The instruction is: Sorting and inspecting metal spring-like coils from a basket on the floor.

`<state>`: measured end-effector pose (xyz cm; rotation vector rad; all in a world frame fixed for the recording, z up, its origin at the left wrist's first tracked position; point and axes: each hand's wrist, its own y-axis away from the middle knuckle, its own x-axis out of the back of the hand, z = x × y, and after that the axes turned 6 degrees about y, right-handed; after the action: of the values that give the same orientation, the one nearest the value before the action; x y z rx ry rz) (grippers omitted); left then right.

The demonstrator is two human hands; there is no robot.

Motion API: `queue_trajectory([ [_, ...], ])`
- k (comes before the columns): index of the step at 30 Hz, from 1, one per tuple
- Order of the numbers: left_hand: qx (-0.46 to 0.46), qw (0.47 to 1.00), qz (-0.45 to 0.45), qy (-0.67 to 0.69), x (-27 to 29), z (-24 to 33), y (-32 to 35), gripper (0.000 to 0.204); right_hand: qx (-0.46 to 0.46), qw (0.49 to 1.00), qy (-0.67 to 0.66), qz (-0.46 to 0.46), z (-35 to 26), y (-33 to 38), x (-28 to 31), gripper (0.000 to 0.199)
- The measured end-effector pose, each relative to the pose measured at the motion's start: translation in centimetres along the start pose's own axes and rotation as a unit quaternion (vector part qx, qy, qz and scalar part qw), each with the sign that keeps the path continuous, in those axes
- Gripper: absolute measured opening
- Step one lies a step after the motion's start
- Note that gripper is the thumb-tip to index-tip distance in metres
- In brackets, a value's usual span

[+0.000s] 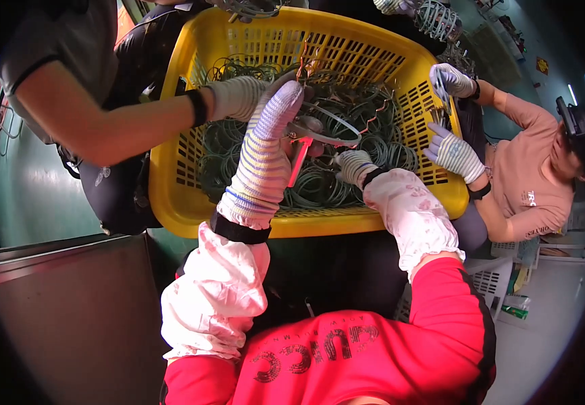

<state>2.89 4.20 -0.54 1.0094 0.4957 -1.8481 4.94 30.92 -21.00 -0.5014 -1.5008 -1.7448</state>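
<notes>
My left hand, in a striped knit glove, is raised over the yellow basket, fingers pointing away from me. A thin grey wire hoop runs out from its palm side, where the fingers appear closed on it. Below the hoop hangs a bright pink-red strip; its attachment is unclear. My right hand, in a similar glove, is curled low over the basket's near right part. Its fingertips are pinched, and what they hold is hidden. Coiled grey-green wire loops fill the basket beneath both hands.
At left, another person's gloved hand reaches into the basket. On the right, a co-worker's gloved hands handle wire pieces at the rim. Another wire bundle is at the top. A metal panel stands at lower left.
</notes>
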Motion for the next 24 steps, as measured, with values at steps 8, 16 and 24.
queue_trajectory([
  [8, -0.037, 0.999, 0.028, 0.001, 0.3, -0.2, 0.8, 0.061, 0.088, 0.968, -0.165, 0.165, 2.0, 2.7, 1.1, 0.028],
  [16, -0.077, 0.996, -0.014, -0.029, 0.7, 0.7, 1.9, 0.085, -0.018, 0.486, -0.753, 0.444, 2.5, 12.5, 9.1, 0.034],
  [24, -0.175, 0.941, -0.078, -0.277, -0.8, -0.2, 3.5, 0.1, 0.148, 0.282, -0.921, 0.225, -2.0, 15.3, 12.0, 0.023],
])
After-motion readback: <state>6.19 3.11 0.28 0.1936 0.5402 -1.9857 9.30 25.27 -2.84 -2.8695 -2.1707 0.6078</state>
